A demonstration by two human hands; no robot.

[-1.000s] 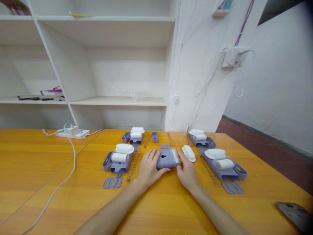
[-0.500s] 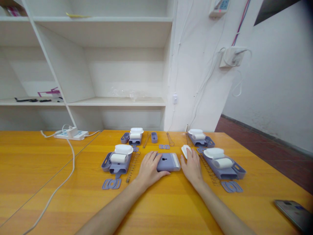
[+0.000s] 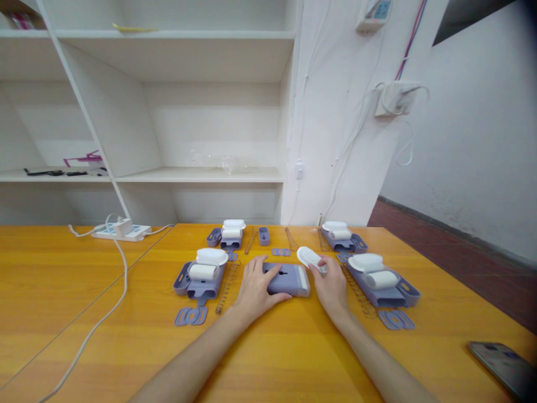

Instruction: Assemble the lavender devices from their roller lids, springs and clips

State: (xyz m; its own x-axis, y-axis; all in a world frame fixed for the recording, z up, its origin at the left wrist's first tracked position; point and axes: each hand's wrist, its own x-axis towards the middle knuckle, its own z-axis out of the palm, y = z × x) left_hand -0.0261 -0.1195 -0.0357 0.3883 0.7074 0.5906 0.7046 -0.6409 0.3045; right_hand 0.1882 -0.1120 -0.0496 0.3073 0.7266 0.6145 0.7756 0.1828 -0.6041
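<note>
I can see the left hand [image 3: 257, 284] with its grip around the left end of the case [image 3: 289, 280], which lies long side left to right on the counter [image 3: 268, 352]. The right hand [image 3: 331, 284], nearer the case's white right end, pinches the cap [image 3: 308, 256], slanting far-left just beyond that end.

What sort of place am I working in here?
Probably a small workshop or assembly room: matching sets of purple plastic parts and springs are laid out on a wooden table, with white shelves behind.
</note>
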